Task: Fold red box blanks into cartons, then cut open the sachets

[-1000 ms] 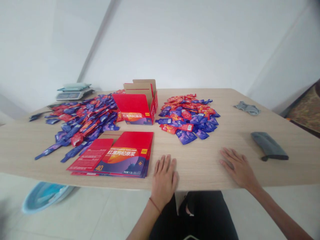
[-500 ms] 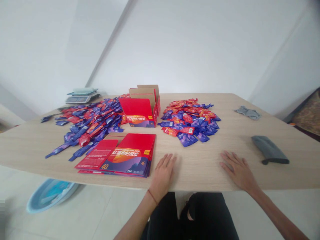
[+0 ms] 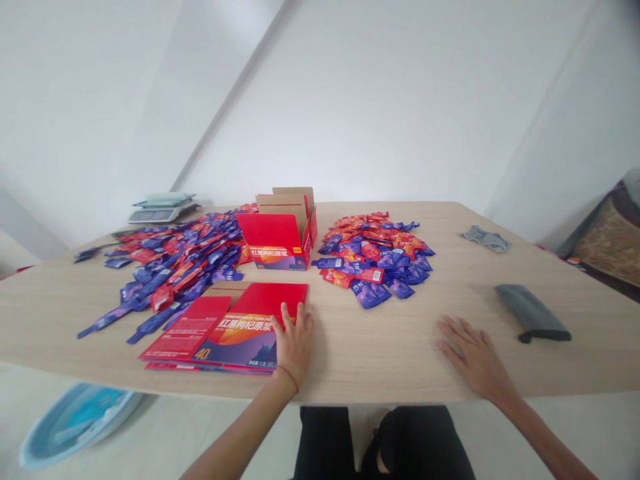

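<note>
Lying flat with fingers loosely spread, the left hand [image 3: 295, 340] is set on the right end of the stack of flattened red-and-purple cardboard cartons [image 3: 235, 327], whose long axis runs leftward from it. The right hand [image 3: 475, 360] is spread on the pale wooden worktop [image 3: 380, 333], well apart from the stack.
</note>
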A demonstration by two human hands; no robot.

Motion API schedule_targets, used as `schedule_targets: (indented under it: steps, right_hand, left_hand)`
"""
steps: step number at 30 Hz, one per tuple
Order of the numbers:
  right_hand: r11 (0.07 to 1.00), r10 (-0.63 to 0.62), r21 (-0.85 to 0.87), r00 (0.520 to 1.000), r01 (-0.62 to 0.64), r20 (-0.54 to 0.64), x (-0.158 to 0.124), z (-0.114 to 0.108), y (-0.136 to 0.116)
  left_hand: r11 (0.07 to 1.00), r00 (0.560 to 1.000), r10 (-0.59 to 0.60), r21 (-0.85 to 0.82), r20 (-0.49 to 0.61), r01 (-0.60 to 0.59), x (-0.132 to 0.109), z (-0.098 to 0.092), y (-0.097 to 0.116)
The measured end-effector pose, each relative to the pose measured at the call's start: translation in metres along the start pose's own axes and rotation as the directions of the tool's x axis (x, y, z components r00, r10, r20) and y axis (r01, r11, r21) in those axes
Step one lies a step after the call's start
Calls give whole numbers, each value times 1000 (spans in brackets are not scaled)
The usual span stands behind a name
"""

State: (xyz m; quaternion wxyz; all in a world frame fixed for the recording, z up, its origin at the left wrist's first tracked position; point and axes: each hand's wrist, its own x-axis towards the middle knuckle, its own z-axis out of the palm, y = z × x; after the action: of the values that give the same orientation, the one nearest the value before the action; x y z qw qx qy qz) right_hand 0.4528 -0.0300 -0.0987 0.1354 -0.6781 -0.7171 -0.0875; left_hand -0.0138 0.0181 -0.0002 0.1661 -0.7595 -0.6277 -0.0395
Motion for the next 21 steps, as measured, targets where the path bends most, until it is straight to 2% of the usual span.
schedule_targets:
  steps: [4, 11, 16, 21]
  right_hand:
    - [1000, -5, 12, 1000, 5, -10, -1, 3, 2]
    - [1000, 1, 31, 1000, 0, -27, -2, 5, 3]
    - [1000, -4, 18, 1000, 5, -29, -2, 6, 3]
    - [1000, -7, 4, 1000, 7, -20, -1, 2, 0]
  left_hand:
    - [999, 997, -37, 19, 67, 36, 1, 4, -12]
    - [998, 996, -54, -9, 69, 55, 1, 7, -20]
    - [999, 996, -19, 52, 87, 15, 2, 5, -29]
    - [995, 996, 16, 99, 91, -25, -1, 5, -52]
